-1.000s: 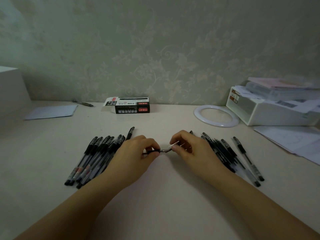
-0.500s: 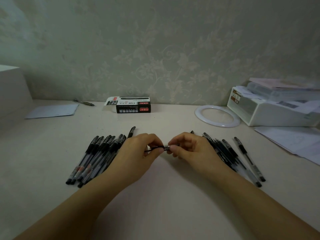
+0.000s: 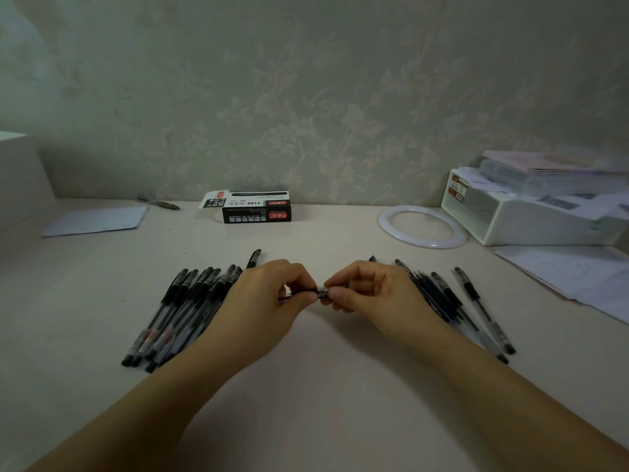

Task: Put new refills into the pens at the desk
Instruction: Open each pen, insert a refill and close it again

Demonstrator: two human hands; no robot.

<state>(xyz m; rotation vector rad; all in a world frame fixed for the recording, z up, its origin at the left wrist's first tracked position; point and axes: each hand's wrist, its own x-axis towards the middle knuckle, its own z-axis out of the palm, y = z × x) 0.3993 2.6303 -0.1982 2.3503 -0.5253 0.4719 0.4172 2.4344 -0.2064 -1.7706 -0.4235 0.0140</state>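
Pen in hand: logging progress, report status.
Left hand grips pen barrel. Right hand pinches its metal tip end. Pen off the desk, between two pen piles. Nothing in the way.

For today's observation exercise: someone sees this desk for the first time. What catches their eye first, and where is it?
First, the two hands meeting mid-desk: the left hand and right hand both pinch one pen. Next, the pen piles flanking them: one fanned out at left, another at right. Behind, by the wall, lies a black box, with a white ring to its right.
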